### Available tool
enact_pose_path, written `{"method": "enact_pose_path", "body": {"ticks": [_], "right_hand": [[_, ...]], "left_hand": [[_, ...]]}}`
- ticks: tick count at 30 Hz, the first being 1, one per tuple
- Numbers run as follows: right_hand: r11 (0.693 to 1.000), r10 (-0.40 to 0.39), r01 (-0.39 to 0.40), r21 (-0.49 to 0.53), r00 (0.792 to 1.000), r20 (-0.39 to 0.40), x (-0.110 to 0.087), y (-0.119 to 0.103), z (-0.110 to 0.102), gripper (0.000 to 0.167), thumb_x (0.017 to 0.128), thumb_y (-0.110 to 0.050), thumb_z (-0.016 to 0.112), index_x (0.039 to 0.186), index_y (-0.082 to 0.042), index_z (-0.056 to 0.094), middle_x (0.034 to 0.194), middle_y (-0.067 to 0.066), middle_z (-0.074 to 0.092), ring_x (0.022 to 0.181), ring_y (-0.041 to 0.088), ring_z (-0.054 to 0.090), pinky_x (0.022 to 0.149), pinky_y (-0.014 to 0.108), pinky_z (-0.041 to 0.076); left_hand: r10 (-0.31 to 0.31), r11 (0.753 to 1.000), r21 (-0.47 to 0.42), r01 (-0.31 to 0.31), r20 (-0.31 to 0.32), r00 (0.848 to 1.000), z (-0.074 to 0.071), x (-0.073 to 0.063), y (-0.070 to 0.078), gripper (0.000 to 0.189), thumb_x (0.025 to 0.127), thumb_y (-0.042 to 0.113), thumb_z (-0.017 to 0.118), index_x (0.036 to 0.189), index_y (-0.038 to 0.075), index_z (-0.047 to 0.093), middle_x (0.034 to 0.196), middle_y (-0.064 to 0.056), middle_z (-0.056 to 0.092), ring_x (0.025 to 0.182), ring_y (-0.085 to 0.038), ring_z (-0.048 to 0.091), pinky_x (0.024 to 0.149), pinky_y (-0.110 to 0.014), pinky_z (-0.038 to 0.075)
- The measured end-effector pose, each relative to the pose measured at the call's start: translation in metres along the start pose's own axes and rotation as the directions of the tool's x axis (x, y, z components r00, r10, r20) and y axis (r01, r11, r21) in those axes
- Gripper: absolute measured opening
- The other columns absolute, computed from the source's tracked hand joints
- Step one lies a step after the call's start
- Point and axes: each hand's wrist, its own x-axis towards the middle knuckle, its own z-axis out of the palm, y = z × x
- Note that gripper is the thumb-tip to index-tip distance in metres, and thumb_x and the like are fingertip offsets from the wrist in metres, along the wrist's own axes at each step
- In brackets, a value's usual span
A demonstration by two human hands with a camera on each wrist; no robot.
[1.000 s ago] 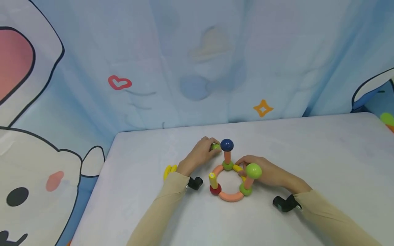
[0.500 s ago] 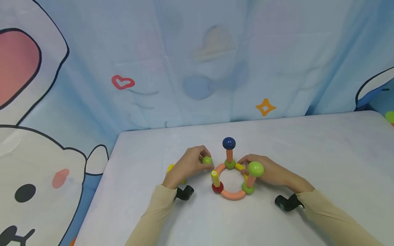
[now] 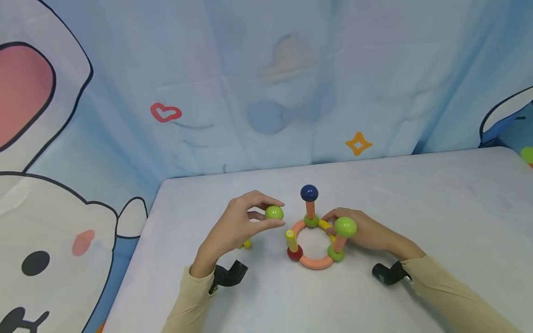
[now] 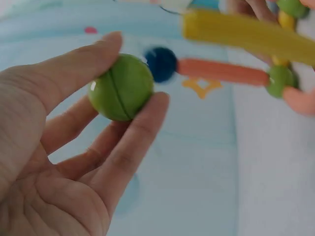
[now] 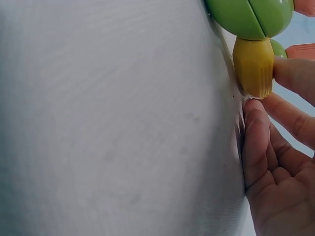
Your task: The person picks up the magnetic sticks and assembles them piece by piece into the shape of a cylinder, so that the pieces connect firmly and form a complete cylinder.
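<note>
My left hand pinches a green ball between thumb and fingers, above the table and left of a toy ring. A dark seam crosses this ball in the left wrist view. Curved salmon rods and a yellow curved rod join balls to form the ring. My right hand holds the yellow rod at the ring's right side. Uprights rise from the ring: one topped by a blue ball, one by a green ball. A bare-topped yellow rod stands on a red ball.
Yellow pieces lie on the white table, partly hidden behind my left hand. A light blue printed curtain hangs behind the table and down its left side. Black wrist cameras sit at both cuffs.
My left hand has drawn the green ball leftward, away from the blue-topped upright, and turned so the ball shows more fully. The right hand stays on the ring.
</note>
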Motion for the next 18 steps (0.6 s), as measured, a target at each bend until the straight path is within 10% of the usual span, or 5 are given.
{"method": "enact_pose_path", "body": {"ticks": [7, 18], "right_hand": [[1.0, 0.004, -0.004, -0.002, 1.0, -0.004, -0.001, 0.001, 0.0, 0.025, 0.102, -0.021, 0.07, 0.124, -0.009, 0.069, 0.091, -0.004, 0.06, 0.094, 0.017, 0.059, 0.088, 0.031, 0.051], [1.0, -0.002, 0.002, -0.01, 1.0, -0.017, -0.002, 0.0, 0.0, 0.024, 0.102, -0.021, 0.07, 0.124, -0.01, 0.069, 0.094, -0.006, 0.062, 0.095, 0.015, 0.059, 0.09, 0.031, 0.051]], "left_hand": [[0.149, 0.982, 0.11, -0.154, 0.057, 0.987, 0.009, -0.014, 0.029, 0.04, 0.083, 0.006, 0.089, 0.12, 0.01, 0.073, 0.113, 0.001, 0.069, 0.104, -0.013, 0.068, 0.088, -0.026, 0.059], [0.238, 0.954, 0.163, -0.253, 0.106, 0.966, 0.02, -0.011, 0.035, 0.039, 0.082, 0.001, 0.089, 0.118, 0.007, 0.074, 0.114, -0.002, 0.071, 0.1, -0.013, 0.068, 0.092, -0.026, 0.056]]}}
